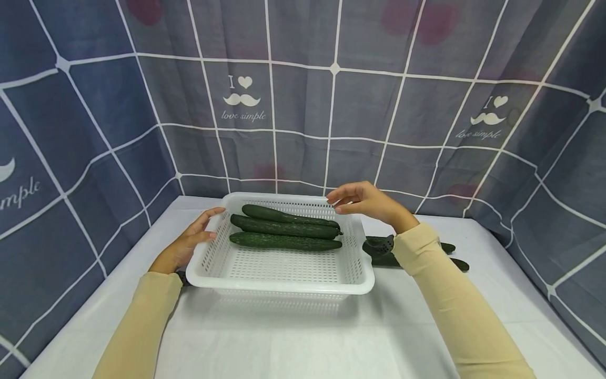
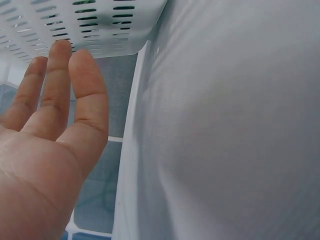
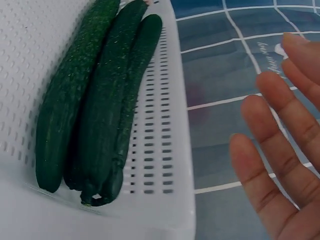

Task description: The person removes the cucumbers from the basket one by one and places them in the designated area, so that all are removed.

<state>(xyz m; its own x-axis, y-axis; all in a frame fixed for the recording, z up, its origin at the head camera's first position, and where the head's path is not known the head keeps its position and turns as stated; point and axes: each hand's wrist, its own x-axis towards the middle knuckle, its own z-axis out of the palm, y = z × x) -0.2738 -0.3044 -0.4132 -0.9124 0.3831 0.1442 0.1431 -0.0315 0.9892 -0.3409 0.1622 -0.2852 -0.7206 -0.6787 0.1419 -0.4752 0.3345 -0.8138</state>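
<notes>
A white perforated plastic basket [image 1: 284,286] stands on the table. Three long dark green cucumbers [image 3: 102,110] lie side by side in its far half, in the head view running left to right. At the basket's left side is my left hand [image 1: 185,243], its fingers stretched along the outer wall; the left wrist view shows the fingertips [image 2: 61,50] at that wall, the palm holding nothing. My right hand [image 1: 369,204] hovers by the far right corner of the rim, fingers loosely bent. In the right wrist view nothing lies between those fingers, and they are apart from the cucumbers.
To the right of the basket, partly hidden under my right forearm, more cucumbers [image 1: 459,265] lie on the white tablecloth [image 1: 284,342]. A dark grey checked curtain [image 1: 303,105] with white lines encloses the table at the back and both sides.
</notes>
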